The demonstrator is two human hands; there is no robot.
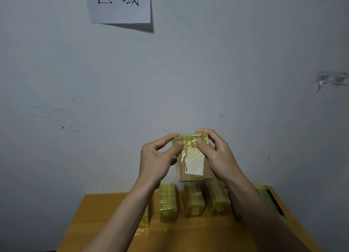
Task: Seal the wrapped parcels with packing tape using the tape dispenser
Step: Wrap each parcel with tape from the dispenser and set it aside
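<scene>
Above the worktop (pixel 105 210), left hand (pixel 156 163) and right hand (pixel 220 157) both grip the half-taped parcel (pixel 192 159), thumbs apparently pressing yellow tape flat; smoothing outward should avoid wrinkles.

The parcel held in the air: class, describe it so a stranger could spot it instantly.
Start at the orange wooden table against the grey wall. Above its row of tape-wrapped parcels, the left hand and right hand hold one parcel. Only this one is lifted, showing brown cardboard and a white label.
</scene>
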